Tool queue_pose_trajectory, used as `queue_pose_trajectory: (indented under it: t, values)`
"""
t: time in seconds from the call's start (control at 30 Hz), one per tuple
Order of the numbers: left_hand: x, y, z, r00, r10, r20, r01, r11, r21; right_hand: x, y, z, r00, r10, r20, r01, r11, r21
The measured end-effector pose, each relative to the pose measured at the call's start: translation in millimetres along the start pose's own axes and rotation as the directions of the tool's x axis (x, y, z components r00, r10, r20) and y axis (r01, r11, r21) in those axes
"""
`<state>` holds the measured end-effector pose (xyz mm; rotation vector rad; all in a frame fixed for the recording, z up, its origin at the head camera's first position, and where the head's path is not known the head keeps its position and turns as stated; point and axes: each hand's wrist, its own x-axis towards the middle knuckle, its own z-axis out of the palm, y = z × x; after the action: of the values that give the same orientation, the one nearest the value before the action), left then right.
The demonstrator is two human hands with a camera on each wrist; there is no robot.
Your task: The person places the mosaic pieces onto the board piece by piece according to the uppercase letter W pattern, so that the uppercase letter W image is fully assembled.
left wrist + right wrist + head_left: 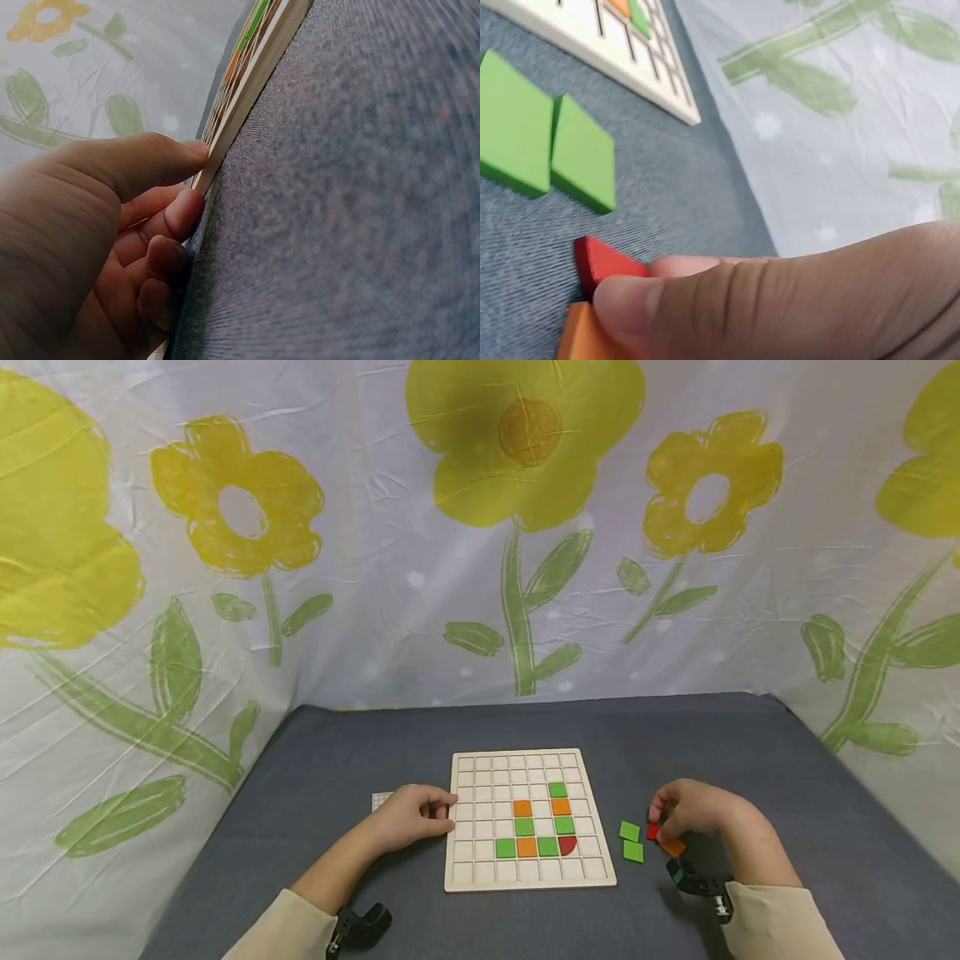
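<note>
A wooden grid board (465, 877) lies flat, with several green and orange squares and one red rounded piece (567, 845) in its cells. My left hand (408, 817) pinches the board's left edge; the left wrist view has the thumb on top of the rim (238, 105) and a fingertip at its side. Right of the board, my right hand (697, 810) holds a red piece (607, 264) between thumb and index finger, just above an orange piece (585, 337) that the thumb partly covers. Two green squares (629, 832) (583, 154) lie between board and right hand.
A small white gridded sheet or card (380, 799) is partly hidden behind my left hand. Dark cloth (375, 735) covers the table, with a flower-printed curtain (360, 610) beyond. Black wrist devices (360, 928) sit at both sleeves.
</note>
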<state>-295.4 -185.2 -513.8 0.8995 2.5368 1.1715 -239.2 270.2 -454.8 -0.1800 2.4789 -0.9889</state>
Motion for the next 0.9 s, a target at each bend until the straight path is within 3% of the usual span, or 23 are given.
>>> queue_pose_trajectory:
  t: [0.5, 0.9]
  values:
    - [-0.4, -1.0, 0.0, 1.0, 0.004, -0.008, -0.004, 1.0, -0.004, 12.1, 4.5, 6.8, 0.99, 0.01, -0.14, -0.022, 0.996, -0.087]
    - [-0.4, -0.1, 0.1, 1.0, -0.005, -0.011, 0.005, 1.0, 0.002, 12.0, 5.7, 4.7, 0.988, -0.084, -0.126, 0.082, 0.996, -0.018]
